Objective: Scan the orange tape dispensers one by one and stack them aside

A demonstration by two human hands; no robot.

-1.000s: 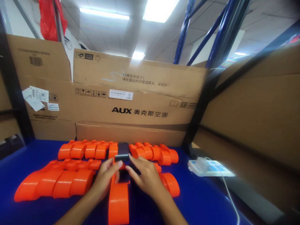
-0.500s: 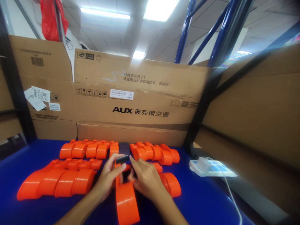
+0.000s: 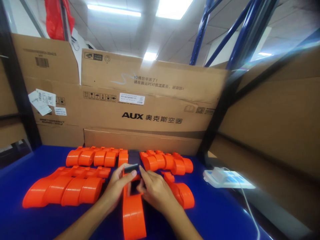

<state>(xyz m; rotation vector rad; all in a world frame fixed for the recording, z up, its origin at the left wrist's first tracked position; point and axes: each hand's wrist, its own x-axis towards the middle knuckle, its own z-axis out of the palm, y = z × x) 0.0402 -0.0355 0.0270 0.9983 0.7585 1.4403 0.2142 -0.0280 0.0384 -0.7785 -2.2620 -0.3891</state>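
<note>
Left hand: the left hand (image 3: 116,186) has its fingers closed on the far end of an orange plastic part (image 3: 133,213), and its thumb lies on a small black piece (image 3: 130,168) at that end.
Right hand: the right hand (image 3: 153,190) grips the same end from the other side, with the fingers bent around it and the forefinger pointing to the black piece.
Place of the part: it lies in the middle of the blue table (image 3: 220,216), close to the near edge, partly raised by the hands.
Long axis: the part runs from the near edge toward the far edge, so its long body points back to the person and its far end is between the two hands.
Which hand is nearer: both touch it; the left thumb is the one directly on the black piece.
Black piece: it sits at the fingertips, just before a dark gap in the far row; I cannot tell if it is already seated in the part.
Far row: orange parts (image 3: 162,161) stand side by side along the far edge.
Left group: more orange parts (image 3: 65,190) lie toward the left edge, touching each other.
Right side: one orange part (image 3: 183,193) lies just beside the right hand.
Containers: the cardboard boxes (image 3: 150,106) behind the far edge are closed; their content is not visible.
Power strip: a white one (image 3: 227,179) with a cable lies at the right edge.
</note>
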